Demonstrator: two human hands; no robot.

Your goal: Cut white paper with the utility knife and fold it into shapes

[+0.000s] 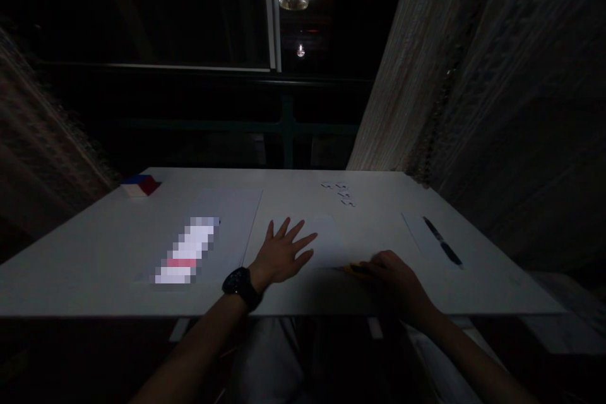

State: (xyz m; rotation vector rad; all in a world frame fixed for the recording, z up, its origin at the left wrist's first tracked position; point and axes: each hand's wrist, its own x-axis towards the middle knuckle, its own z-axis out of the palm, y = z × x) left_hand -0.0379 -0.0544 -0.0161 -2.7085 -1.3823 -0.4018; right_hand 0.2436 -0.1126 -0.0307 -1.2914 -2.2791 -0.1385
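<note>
Head view: right fingers (pixel 384 260) enclose yellow tool (pixel 356 271).

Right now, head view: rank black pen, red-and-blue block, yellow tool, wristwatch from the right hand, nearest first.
From the right hand:
1. Yellow tool: in its grip.
2. Black pen: to its right.
3. Wristwatch: to its left.
4. Red-and-blue block: far left, toward the back.

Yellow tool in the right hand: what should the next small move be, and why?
Probably the right hand should ease the yellow tool slightly left toward the middle paper: its tip points that way, near the paper's near edge, and the left hand is spread at the paper's left side.
</note>
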